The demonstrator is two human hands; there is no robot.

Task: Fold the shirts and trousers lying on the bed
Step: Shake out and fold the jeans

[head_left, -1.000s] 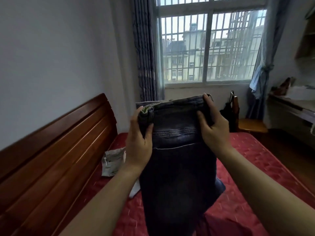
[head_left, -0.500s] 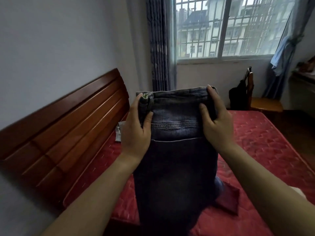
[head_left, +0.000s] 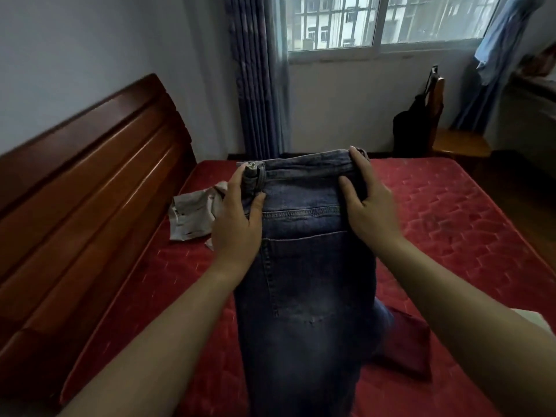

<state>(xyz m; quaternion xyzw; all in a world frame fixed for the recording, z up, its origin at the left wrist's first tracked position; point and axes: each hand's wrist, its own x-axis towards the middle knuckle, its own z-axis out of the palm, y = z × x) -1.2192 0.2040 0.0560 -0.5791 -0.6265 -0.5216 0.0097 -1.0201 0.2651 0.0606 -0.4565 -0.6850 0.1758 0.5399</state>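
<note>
Grey cloth (head_left: 192, 215), possibly a shirt, lay crumpled at left. My left hand (head_left: 237, 224) pinched 1 end of the waistband (head_left: 304, 167) of the jeans (head_left: 304, 281), my right hand (head_left: 370, 212) clamped the other, holding them up over the bed (head_left: 451, 212). I judged: keep both ends level, lower flat, then fold.
</note>
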